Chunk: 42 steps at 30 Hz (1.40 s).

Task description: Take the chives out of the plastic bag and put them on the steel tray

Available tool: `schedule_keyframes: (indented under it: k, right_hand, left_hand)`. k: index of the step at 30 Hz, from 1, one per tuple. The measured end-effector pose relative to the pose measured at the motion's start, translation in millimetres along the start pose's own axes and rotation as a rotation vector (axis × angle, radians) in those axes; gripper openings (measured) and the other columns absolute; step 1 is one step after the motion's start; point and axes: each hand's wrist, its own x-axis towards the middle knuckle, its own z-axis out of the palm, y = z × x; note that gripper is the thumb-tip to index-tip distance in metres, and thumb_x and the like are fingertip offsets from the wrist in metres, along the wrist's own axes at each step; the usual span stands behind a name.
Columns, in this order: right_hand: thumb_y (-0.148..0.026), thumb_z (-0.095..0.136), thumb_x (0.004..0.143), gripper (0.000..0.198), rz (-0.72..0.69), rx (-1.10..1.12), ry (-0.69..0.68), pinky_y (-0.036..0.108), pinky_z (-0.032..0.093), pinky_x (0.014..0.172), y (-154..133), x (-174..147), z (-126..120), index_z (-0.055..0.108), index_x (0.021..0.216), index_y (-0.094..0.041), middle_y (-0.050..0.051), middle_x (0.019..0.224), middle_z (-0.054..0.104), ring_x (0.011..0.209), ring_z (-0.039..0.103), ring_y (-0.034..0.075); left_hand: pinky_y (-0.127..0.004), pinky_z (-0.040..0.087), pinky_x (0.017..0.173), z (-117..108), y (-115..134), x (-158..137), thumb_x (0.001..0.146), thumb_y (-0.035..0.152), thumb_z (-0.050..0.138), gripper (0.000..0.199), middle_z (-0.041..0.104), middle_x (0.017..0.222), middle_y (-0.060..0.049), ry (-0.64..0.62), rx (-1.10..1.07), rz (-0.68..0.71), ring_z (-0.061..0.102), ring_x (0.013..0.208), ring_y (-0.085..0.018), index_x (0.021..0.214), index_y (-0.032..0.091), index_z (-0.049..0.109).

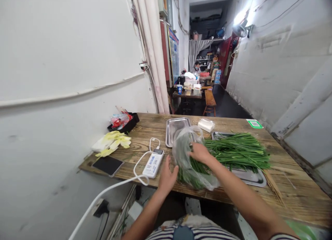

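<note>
Nearest the camera: striped shirt (192,231) at bottom edge, both forearms extended forward over the near edge of the rough wooden plank surface (298,195).

Left hand (167,176): open, fingers spread moderately, palm down, touching the left side of the clear thin plastic bag (185,157). Nothing gripped.

Right hand (199,152): resting on top of the bag, fingers curled over the stalks; whether closed on them cannot be told.

Bag contents: lower ends of the long green chive bundle (237,150). Remainder of bundle lying to the right across the flat rectangular steel tray (250,176), tips pointing right.

Just left of the left hand: white rectangular power bank (153,162) with white cable (116,186) running off the near edge. Further left: black flat phone (108,165) at the surface corner, crumpled yellow-white rubber gloves (112,141) behind it.

Mid surface: empty second steel tray (176,127), small white tissue pack (206,125) just beside it, black shallow box of red-wrapped items (123,122) against the wall, green-bordered QR sticker (254,123) at far right.

Far: narrow corridor with cluttered dark table (188,91), wooden bench (209,100), seated person (197,67) at the end.
</note>
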Motion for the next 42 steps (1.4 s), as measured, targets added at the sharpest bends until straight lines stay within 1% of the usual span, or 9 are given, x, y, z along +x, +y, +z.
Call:
schedule_keyframes:
  k: [7,10,13,18,21,27,32,36,42]
  right_hand:
    - [-0.055,0.06,0.08,0.068,-0.308,0.326,-0.271,0.043,0.036,0.107,44,-133,-30,0.048,0.136,-0.019,0.012,0.138,0.05,0.127,0.046,0.028]
    - [-0.034,0.073,0.071,0.067,-0.299,0.173,-0.155,0.054,0.025,0.111,44,-157,-11,0.051,0.133,-0.018,0.014,0.137,0.05,0.129,0.041,0.033]
    - [-0.015,0.05,0.083,0.026,-0.288,0.167,0.0,0.045,0.041,0.1,34,-165,7,0.068,0.101,-0.02,0.012,0.119,0.063,0.114,0.055,0.026]
    - [-0.022,0.039,0.093,0.027,-0.639,0.415,-0.046,0.028,0.049,0.082,17,-176,2,0.063,0.083,-0.021,0.006,0.085,0.067,0.086,0.062,0.017]
    - [-0.019,0.041,0.093,0.022,-0.602,0.441,0.019,0.027,0.048,0.085,16,-179,-8,0.063,0.088,-0.021,0.006,0.09,0.066,0.092,0.06,0.017]
    - [-0.006,0.042,0.09,0.029,-0.814,0.341,0.185,0.028,0.047,0.089,7,-170,-22,0.059,0.11,-0.019,0.008,0.105,0.065,0.101,0.057,0.016]
    - [-0.007,0.044,0.091,0.029,-0.932,0.202,0.407,0.031,0.049,0.073,-8,-163,-36,0.054,0.116,-0.016,0.009,0.094,0.067,0.081,0.058,0.017]
    - [-0.008,0.045,0.089,0.028,-0.919,0.114,0.577,0.036,0.05,0.078,-11,-145,-55,0.057,0.113,-0.018,0.01,0.102,0.068,0.091,0.059,0.019]
    - [-0.011,0.05,0.085,0.019,-0.777,-0.067,0.629,0.054,0.037,0.102,-11,-80,-78,0.067,0.086,-0.02,0.013,0.141,0.044,0.132,0.035,0.031]
  left_hand:
    - [-0.045,0.02,0.116,5,107,24,0.075,0.038,0.067,0.08,0.035,0.151,-0.011,0.079,0.229,0.493,0.03,0.139,-0.028,0.145,0.022,0.03]
    - [-0.047,0.009,0.117,37,143,69,0.07,0.036,0.073,0.08,0.03,0.153,-0.012,-0.054,0.378,0.645,0.019,0.143,-0.031,0.141,0.022,0.039]
    - [-0.057,0.003,0.113,66,145,109,0.062,0.023,0.078,0.081,0.038,0.147,-0.016,-0.113,0.588,0.548,0.022,0.14,-0.038,0.136,0.024,0.044]
    - [-0.06,0.016,0.104,66,121,123,0.074,0.01,0.06,0.02,0.071,0.09,-0.016,-0.232,0.86,0.379,0.061,0.102,-0.036,0.091,0.016,0.068]
    - [-0.056,0.026,0.097,40,115,111,0.08,0.01,0.048,0.02,0.07,0.084,-0.016,-0.207,0.91,0.365,0.063,0.094,-0.035,0.072,0.015,0.066]
    - [-0.044,0.034,0.087,-14,122,98,0.081,0.012,0.039,0.023,0.068,0.085,-0.012,0.152,0.951,0.282,0.062,0.087,-0.029,0.089,0.017,0.061]
    - [-0.032,0.04,0.08,-27,126,100,0.077,0.008,0.04,0.017,0.064,0.089,-0.008,0.307,0.482,0.314,0.057,0.086,-0.02,0.083,0.018,0.052]
    - [-0.026,0.041,0.08,-17,139,97,0.083,0.011,0.036,0.013,0.06,0.086,-0.003,0.298,0.075,0.409,0.054,0.083,-0.013,0.075,0.021,0.041]
    - [-0.027,0.045,0.073,8,155,60,0.072,0.006,0.045,0.015,0.057,0.07,0.001,-0.044,0.094,0.58,0.056,0.072,-0.015,0.07,0.021,0.049]
